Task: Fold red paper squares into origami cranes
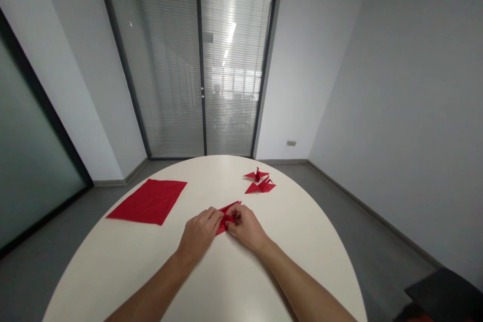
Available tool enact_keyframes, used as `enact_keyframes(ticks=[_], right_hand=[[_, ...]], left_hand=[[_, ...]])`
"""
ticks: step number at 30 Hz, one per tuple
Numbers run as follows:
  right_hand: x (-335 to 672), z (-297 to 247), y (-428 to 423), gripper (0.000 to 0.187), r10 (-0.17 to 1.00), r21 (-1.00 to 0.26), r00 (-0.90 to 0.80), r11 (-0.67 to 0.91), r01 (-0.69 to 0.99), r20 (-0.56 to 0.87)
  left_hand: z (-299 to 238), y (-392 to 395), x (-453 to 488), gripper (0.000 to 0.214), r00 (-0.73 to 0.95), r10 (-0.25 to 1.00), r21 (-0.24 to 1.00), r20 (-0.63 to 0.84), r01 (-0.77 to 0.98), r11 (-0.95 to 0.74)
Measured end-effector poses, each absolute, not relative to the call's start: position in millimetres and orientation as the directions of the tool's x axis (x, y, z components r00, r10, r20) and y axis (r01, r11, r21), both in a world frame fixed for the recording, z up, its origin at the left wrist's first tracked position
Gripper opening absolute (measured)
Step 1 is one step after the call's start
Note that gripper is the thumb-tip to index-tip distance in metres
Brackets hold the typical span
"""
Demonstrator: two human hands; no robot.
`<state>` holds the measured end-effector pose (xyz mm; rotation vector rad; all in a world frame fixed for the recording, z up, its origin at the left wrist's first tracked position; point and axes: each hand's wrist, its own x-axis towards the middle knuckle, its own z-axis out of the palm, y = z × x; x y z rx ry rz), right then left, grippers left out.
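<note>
A partly folded piece of red paper [228,213] lies on the white round table [211,271] in front of me. My left hand [199,234] presses on its left side with fingers curled. My right hand [246,227] pinches its right side, fingers closed on the paper. Both hands touch the paper and nearly meet over it.
A flat sheet of red paper [148,201] lies on the table at the left. Two folded red paper cranes [259,181] stand further back on the right. Beyond the table is a glass sliding door with blinds [196,65]. A dark object [445,294] sits at lower right.
</note>
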<state>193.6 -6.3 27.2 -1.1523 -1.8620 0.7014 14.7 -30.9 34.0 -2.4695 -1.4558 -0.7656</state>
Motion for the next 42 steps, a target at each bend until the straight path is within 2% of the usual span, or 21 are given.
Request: enact_keyframes(ticks=[7,15,20,27,33,37,42], right_hand=[[189.7,20.7,-4.2,0.027,0.921,-0.873,-0.19,0.383,0.301,0.339],[186.8,16.2,-2.3,0.031,0.904,-0.834,-0.061,0.414,0.365,0.422],[186.1,24.5,-6.9,0.025,0.889,-0.783,-0.011,0.409,0.469,0.458],[187.4,30.7,-11.0,0.023,0.936,-0.825,-0.042,0.33,0.459,0.35],[192.7,32.1,-10.3,0.011,0.943,-0.838,-0.034,0.31,0.448,0.331],[194.1,32.1,-9.9,0.014,0.933,-0.803,-0.057,0.336,0.491,0.356],[191.9,29.2,-6.1,0.021,0.92,-0.833,-0.057,0.376,0.406,0.388]], left_hand=[[34.7,-30.3,14.0,0.015,0.436,0.69,0.048,0.578,0.826,-0.561],[32.1,-32.2,15.9,0.02,0.442,0.645,0.061,0.624,0.795,-0.604],[31.4,-31.9,18.1,0.02,0.408,0.658,0.1,0.633,0.8,-0.592],[32.6,-35.3,21.3,0.017,0.403,0.706,0.102,0.582,0.826,-0.555],[30.5,-34.9,21.1,0.021,0.395,0.741,0.112,0.543,0.841,-0.53],[29.7,-34.1,22.5,0.02,0.392,0.753,0.11,0.529,0.848,-0.518],[30.5,-34.9,23.4,0.022,0.398,0.759,0.092,0.515,0.855,-0.511]])
